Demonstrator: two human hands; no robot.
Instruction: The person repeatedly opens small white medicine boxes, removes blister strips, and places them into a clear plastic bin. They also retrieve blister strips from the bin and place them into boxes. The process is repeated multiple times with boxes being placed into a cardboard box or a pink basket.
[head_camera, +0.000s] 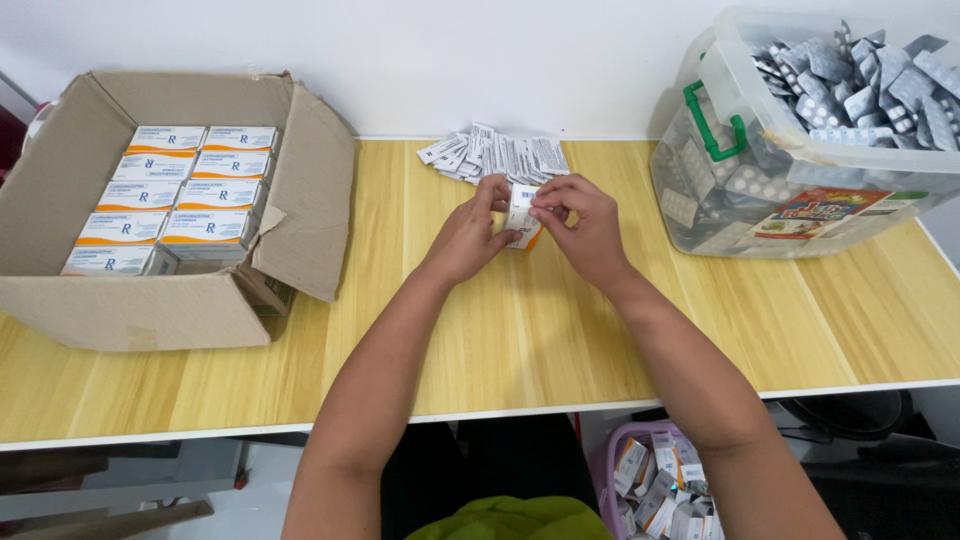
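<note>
Both sets of fingertips were pinched on the small white-and-orange cardboard medicine carton (521, 222), left hand (468, 238) gripping its near-left side and right hand (583, 228) nipping the top flap, the carton just above the middle of the pale wooden table (520, 330). It looked super light and crushable, so I'd hold it by the corners, not the flat faces. Plenty of bare tabletop near the front edge, with folded paper leaflets (497, 155) just behind, the brown cardboard box of cartons (160, 210) left, and the clear plastic tub of blister packs (800, 130) right.

Your left hand (468, 235) and right hand (583, 228) are bare, your arms have no sleeves, and you wear no rings or watch.
</note>
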